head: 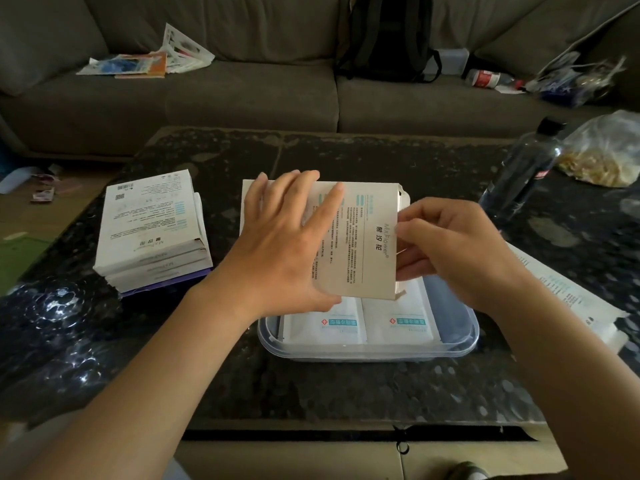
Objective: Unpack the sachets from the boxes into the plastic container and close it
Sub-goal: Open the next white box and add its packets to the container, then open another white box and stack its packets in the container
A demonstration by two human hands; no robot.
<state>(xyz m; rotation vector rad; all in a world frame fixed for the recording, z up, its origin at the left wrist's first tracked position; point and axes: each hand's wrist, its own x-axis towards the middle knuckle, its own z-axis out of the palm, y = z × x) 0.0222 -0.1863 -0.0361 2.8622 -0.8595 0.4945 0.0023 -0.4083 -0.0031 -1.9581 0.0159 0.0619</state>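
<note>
My left hand (280, 251) grips a flat white box (360, 244) with printed text, held over the clear plastic container (460, 341). At the box's open right end my right hand (446, 244) pinches the contents, which I cannot make out clearly. White sachets (363, 323) with blue labels lie side by side inside the container, partly hidden under the box. A stack of several white boxes (152, 233) stands on the table to the left.
The dark stone table (346, 386) carries a plastic bottle (523, 171) and a clear bag of food (602, 157) at the right, and flattened white packaging (568, 289) at the right edge. A grey sofa (242, 95) with a black backpack (388, 36) and litter lies beyond.
</note>
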